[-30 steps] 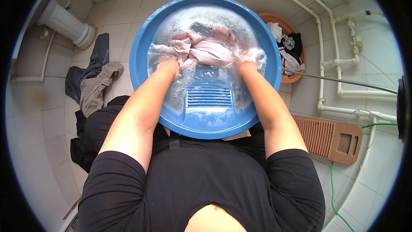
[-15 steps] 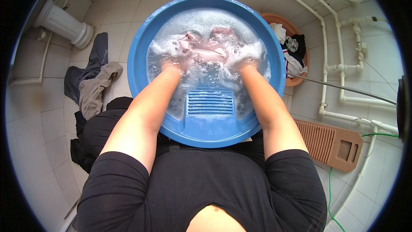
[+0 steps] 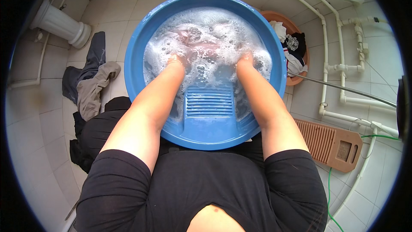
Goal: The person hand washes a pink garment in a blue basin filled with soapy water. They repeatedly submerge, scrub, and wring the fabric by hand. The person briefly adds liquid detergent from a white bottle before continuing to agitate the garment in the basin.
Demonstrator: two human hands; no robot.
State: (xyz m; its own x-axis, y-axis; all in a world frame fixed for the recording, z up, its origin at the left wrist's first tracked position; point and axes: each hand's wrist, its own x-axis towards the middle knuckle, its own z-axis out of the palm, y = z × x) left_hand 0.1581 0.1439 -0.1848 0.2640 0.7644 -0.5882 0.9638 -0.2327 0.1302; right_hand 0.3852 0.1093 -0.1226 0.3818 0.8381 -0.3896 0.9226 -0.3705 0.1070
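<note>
In front of me stands a big round blue washtub (image 3: pixel 138 60) with soapy water in it and a ribbed washboard (image 3: pixel 209 103) moulded into its near side. Pink cloth (image 3: pixel 204 45) lies mostly under the suds, only faint patches showing through. Both my arms reach into the tub. My left hand (image 3: pixel 175 60) dips into the foam left of the cloth, its fingers hidden below the surface. My right hand (image 3: pixel 245 59) is likewise sunk in suds on the right, fingers out of sight. Whether either hand grips the cloth cannot be seen.
An orange basin (image 3: pixel 274 16) with white and black clothes stands beyond the tub at right. Nearer lies a brown washboard (image 3: pixel 328 144) beside white pipes (image 3: pixel 325 60). Dark and grey-brown trousers (image 3: pixel 92 83) lie on the tiles at left, near a white pedestal (image 3: pixel 64 25).
The pink cloth, whose folds stood above the foam, has sunk under the suds. My hands are still in the water and have shifted slightly. Foam has spread over the cloth.
</note>
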